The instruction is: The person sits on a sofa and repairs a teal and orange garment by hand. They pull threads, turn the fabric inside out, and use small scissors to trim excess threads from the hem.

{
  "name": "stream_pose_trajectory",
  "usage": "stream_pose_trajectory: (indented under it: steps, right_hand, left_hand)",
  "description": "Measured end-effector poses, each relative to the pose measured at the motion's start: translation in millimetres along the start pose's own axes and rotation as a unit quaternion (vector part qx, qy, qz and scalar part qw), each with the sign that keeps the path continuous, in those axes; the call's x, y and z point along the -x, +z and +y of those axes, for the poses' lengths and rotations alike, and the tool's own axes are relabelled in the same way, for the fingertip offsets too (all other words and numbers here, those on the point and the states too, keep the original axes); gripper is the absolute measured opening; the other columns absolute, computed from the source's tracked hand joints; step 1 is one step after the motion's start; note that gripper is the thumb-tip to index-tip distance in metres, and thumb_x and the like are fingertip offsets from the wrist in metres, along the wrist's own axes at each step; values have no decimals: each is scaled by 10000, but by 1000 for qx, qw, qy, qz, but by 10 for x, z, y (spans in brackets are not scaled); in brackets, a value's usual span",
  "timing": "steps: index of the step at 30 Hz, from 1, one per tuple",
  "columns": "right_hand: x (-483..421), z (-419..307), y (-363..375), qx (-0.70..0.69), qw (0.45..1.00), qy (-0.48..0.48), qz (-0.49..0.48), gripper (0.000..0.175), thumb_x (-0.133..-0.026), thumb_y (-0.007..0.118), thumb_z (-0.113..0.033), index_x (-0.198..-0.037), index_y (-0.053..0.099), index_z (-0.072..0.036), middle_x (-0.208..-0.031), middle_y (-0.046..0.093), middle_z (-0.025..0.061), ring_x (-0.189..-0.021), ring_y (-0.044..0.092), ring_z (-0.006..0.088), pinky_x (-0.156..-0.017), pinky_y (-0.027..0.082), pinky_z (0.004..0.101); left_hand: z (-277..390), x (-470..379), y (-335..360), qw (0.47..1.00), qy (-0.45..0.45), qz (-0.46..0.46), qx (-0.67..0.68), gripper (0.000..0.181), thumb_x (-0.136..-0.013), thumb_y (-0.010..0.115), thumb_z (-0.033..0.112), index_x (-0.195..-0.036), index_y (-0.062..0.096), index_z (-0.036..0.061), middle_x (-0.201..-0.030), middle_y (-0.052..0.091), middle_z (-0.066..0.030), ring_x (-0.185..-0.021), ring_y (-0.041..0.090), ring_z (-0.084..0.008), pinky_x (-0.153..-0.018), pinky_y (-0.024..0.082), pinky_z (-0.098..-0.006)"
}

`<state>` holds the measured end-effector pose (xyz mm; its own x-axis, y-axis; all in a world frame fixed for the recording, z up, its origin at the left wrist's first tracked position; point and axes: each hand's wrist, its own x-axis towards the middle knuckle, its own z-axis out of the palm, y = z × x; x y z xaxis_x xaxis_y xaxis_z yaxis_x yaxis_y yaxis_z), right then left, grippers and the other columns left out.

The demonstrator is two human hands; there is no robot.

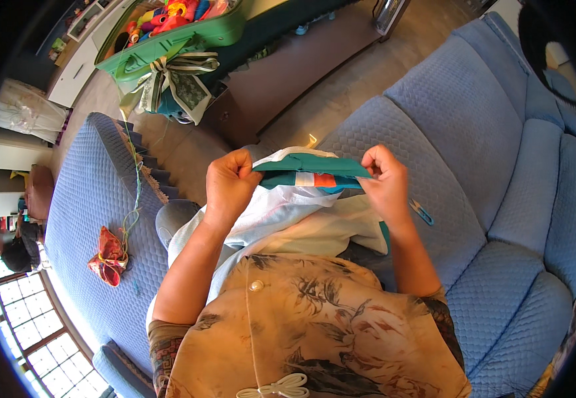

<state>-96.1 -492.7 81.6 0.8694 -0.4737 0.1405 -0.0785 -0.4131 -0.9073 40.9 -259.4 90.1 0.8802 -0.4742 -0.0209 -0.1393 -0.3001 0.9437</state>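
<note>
A green fabric band is stretched between my two hands above my lap. My left hand pinches its left end between thumb and curled fingers, and my right hand pinches the right end. Just below the band's edge show a white patch and an orange patch on darker green cloth. White mesh-like fabric hangs from the band and spreads over my legs, with cream cloth beside it. Blue-handled thread snips lie on the sofa, to the right of my right forearm.
The quilted blue sofa runs along the right; another blue-covered seat is at left, bearing a red fabric pouch with trailing thread. An open green case of thread spools stands ahead, beside a brown low table. Someone is far left.
</note>
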Motion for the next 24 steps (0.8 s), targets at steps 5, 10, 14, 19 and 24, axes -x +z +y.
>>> stream_pose_trajectory:
  steps: [5, 10, 14, 19, 24]
  right_hand:
    - [-47, -151, -97, -258, 954, 151, -38, 65, -824, 554, 22, -861, 566, -30, -615, 486, -28, -519, 451, 32, -460, 406, 208]
    - [-223, -195, -357, -390, 900, 182, -74, 160, -860, 473, -50, -916, 607, 17, -565, 515, 6, -448, 495, 96, -433, 441, 232]
    - [-256, -61, -567, -392, 895, 198, -81, 159, -857, 470, -44, -899, 612, 14, -546, 498, 2, -436, 490, 112, -428, 424, 238]
    - [-165, 132, -638, -360, 905, 221, -46, 163, -852, 463, -39, -891, 612, 16, -554, 507, 5, -443, 503, 115, -440, 424, 227]
    - [-101, 165, -493, -78, 995, 67, 7, 145, -847, 558, -80, -942, 618, 12, -813, 597, 67, -759, 608, 167, -630, 484, 294]
  left_hand:
    - [115, -211, 63, 995, 18, -20, 97, 109, -727, 627, 14, -786, 542, 49, -748, 519, -21, -742, 482, -92, -703, 409, -254]
    - [289, -501, 168, 926, -10, -289, 242, 606, -820, 687, 364, -1296, 502, 38, -1158, 577, -80, -1082, 529, -172, -974, 383, -321]
    - [228, -605, 410, 934, 14, -305, 186, 510, -822, 716, 383, -1170, 592, 32, -1050, 622, -71, -966, 565, -154, -901, 433, -305]
    - [114, -740, 617, 935, -101, -251, 230, 330, -908, 637, 317, -935, 676, -10, -820, 670, -67, -743, 608, -132, -746, 519, -308]
    - [175, -790, 669, 914, -129, -263, 279, 436, -946, 550, 416, -939, 655, -7, -859, 668, -76, -754, 614, -130, -751, 527, -294]
